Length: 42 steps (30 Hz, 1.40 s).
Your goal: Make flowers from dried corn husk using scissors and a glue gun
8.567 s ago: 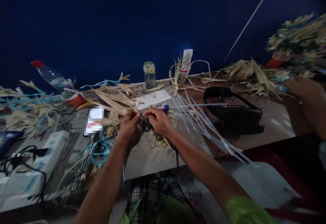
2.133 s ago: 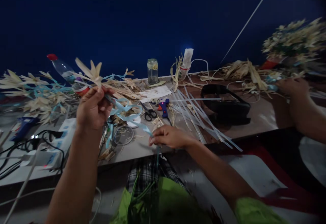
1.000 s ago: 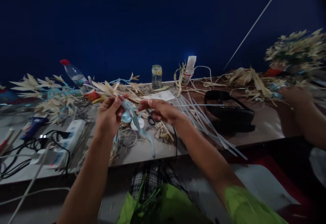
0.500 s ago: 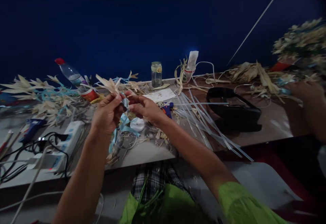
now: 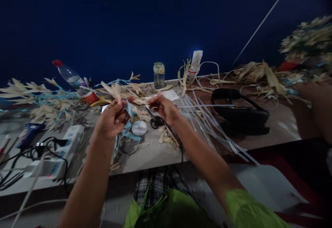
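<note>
My left hand pinches a pale dried-husk flower at its base, petals pointing up and left. Light blue ribbon hangs from the same fingers and trails towards the table. To the right, my right hand is apart from the flower, its fingers curled together; whether anything thin is between them I cannot make out. Just under that hand lie scissors with black handles. A white round spool rests below and between the hands, beside a clear ring-shaped item.
Leftward are husk flowers on blue stems, a tilted bottle, a blue glue gun and a power strip with cables. Clear sticks and a black headset lie right. Another person's hand works at far right.
My right hand has drawn away from the flower to the right, uncovering the scissors. My left hand keeps hold of the flower and ribbon in nearly the same place.
</note>
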Motion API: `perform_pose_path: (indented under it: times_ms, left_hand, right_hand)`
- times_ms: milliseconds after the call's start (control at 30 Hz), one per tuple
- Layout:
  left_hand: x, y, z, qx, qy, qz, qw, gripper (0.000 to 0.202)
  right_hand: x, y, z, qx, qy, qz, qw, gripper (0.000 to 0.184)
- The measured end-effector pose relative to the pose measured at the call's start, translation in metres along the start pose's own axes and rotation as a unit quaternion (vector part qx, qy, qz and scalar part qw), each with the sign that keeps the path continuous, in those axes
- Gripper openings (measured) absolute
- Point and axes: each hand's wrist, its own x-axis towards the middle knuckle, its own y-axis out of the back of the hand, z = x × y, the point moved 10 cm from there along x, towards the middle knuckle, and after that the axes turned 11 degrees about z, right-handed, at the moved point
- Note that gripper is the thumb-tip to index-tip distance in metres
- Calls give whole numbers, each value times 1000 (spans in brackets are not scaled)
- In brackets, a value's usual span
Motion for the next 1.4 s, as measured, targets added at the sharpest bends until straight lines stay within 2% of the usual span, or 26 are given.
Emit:
perform_pose_path:
  times_ms: [33,67,133,200,267,367,467,567,633,733,800,867,933,967,1033,1133,1200,1300,1400]
  left_hand:
    - [-1,-7,-4,-2,6,-12,1000,4]
    - [-2,-14,-7,-3,9,-23,1000,4]
    - [-3,-24,-6,-6,8,-32,999,2]
    - [-1,-24,3,-18,-5,-19,1000,2]
    - [3,-13,17,-44,-30,5,999,7]
    - [13,8,33,-95,-60,20,993,15]
    - [20,22,30,-107,-53,30,992,16]
    - [19,18,17,-84,-30,31,996,12]
    - [16,10,13,-61,-30,31,997,11]
    - [11,-1,15,-37,-55,29,997,11]
    - [8,-6,17,-27,-73,32,996,11]
    - [4,-10,18,-19,-89,32,995,8]
    - [-2,-16,18,-18,-99,23,995,6]
    - [-6,-20,17,-17,-100,14,995,5]
    - [-14,-26,12,-10,-88,-6,996,3]
    - [-26,-26,8,9,-61,-28,998,3]
    - [-31,-15,11,19,-54,-29,998,3]
    - [-30,13,13,31,-47,-21,998,4]
    - [-20,43,3,52,-16,1,999,4]
  right_hand:
    - [-6,-11,0,4,8,-52,999,22]
    - [-13,-22,3,8,11,-103,995,24]
    - [-27,-38,20,6,-35,-176,984,33]
    - [-32,-36,35,-12,-66,-180,981,27]
    - [-37,-30,42,-46,-84,-208,973,19]
    - [-45,-19,35,-11,-110,-250,962,18]
    - [-49,-17,16,72,-106,-270,954,24]
    - [-53,-27,11,117,-125,-292,941,37]
    - [-48,-28,15,107,-132,-263,950,40]
    - [-39,-12,21,80,-119,-136,980,24]
    - [-45,-7,30,82,-151,-84,982,21]
    - [-65,-20,51,103,-247,-109,957,34]
    - [-91,-42,74,137,-355,-155,911,53]
    - [-97,-51,81,168,-385,-158,894,59]
    - [-96,-62,92,241,-404,-110,875,63]
    - [-73,-51,94,320,-355,44,877,42]
    - [-59,-35,84,336,-299,111,886,26]
    - [-47,-5,59,304,-226,153,913,16]
    - [-37,26,33,274,-155,175,933,9]
